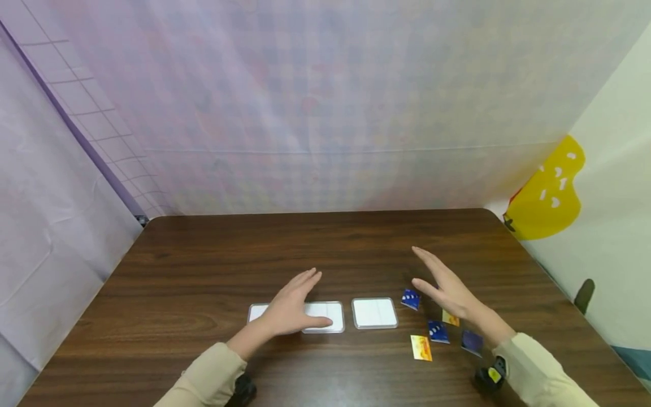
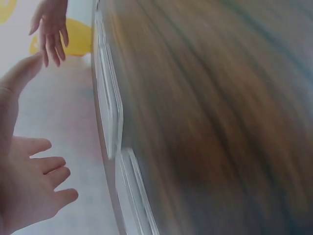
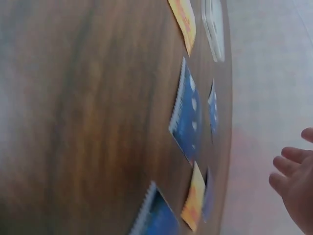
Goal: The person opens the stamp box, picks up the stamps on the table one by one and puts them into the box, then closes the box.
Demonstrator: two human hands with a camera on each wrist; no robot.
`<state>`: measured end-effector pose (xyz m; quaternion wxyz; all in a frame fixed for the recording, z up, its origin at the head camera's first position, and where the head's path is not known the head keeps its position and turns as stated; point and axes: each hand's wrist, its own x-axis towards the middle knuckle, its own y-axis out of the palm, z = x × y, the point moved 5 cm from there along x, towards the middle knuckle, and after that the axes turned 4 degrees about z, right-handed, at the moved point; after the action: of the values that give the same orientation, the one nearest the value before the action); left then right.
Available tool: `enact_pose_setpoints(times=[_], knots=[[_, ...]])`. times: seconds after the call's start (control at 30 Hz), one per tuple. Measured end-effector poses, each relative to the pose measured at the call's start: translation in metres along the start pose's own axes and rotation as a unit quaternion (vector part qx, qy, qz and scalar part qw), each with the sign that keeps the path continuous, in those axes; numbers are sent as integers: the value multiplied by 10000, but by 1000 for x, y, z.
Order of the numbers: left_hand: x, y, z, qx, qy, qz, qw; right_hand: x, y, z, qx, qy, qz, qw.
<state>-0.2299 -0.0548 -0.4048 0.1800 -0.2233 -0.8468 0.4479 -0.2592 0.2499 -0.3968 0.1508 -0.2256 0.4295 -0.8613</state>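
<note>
My left hand (image 1: 291,310) hovers over the left part of a row of shallow white trays with clear rims, fingers spread and empty. It partly covers the left tray (image 1: 257,311) and the middle tray (image 1: 325,316); the right tray (image 1: 374,313) lies fully in sight. Above several small sachets, my right hand (image 1: 450,291) is held out with thumb and fingers apart, holding nothing. Blue sachets (image 1: 438,332) and yellow-orange sachets (image 1: 421,347) lie scattered below it, one partly hidden by the wrist. Serrated edges show on a blue sachet (image 3: 186,112) in the right wrist view.
Everything lies on a dark wood-grain table (image 1: 178,271) with rounded far corners. A pale checked curtain (image 1: 315,113) hangs behind it, and a white sheet (image 1: 610,186) with a yellow shape is at the right. Black wrist cameras (image 1: 491,375) sit under both sleeves.
</note>
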Motion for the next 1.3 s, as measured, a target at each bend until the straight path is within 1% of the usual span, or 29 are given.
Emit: enact_pose_setpoints(times=[0.1,0.2,0.23,0.3,0.37,0.53,0.7,0.8,0.93,1.03,1.17,1.3], knots=[[5,7,-5,-430,19,98,9990,-2,5,3,706,-153,-53,9974],[9,13,-9,-673,76,128,9976,-3,12,7,1334,-316,-17,9906],[11,15,-11,-715,104,126,9973,-3,14,8,1489,-357,18,9882],[14,18,-15,-774,105,130,9969,-4,18,12,1618,-436,68,9858],[16,21,-19,-814,97,145,9965,-5,22,14,1641,-440,153,9853],[24,30,-28,-810,-10,311,9962,-9,32,16,1571,-245,442,9863],[33,38,-34,-685,-112,496,9964,-10,40,16,1440,-148,469,9884],[39,41,-37,-562,-164,487,9971,-11,43,16,1436,-7,540,9882],[47,45,-40,-358,-178,431,9983,-12,47,14,1439,201,837,9858],[50,49,-40,-218,-195,510,9983,-12,51,11,1398,219,1041,9844],[51,52,-40,36,-246,646,9976,-11,55,9,1331,116,1144,9844],[52,52,-41,299,-187,621,9974,-10,56,9,1209,40,1176,9857]])
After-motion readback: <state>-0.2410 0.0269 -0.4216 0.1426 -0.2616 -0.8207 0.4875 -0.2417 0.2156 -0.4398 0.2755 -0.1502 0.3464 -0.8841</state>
